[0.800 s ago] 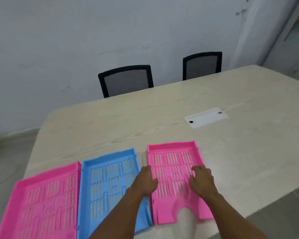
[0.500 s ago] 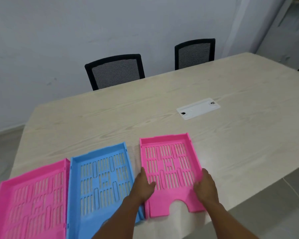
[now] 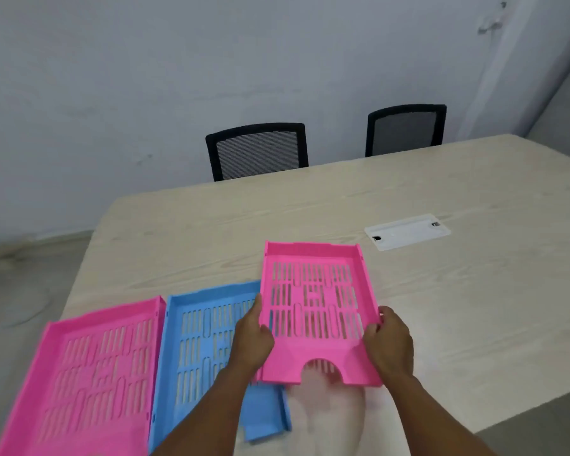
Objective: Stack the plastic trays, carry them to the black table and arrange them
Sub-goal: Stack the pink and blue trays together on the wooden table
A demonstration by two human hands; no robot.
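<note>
Two hands hold up a pink tray.

The left hand (image 3: 252, 340) and the right hand (image 3: 389, 343) grip the two sides of the pink tray (image 3: 316, 311) in the lower middle of the frame, over the light wood table (image 3: 441, 307). Its left edge overlaps the blue tray (image 3: 204, 350). Another pink tray (image 3: 79, 380) lies flat at the lower left, just beside the blue one.

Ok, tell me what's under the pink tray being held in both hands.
Through the held pink tray's slots and front notch, the pale wooden table shows. Its left edge overlaps the blue tray. The fingers curled beneath the tray's sides are hidden.
</note>
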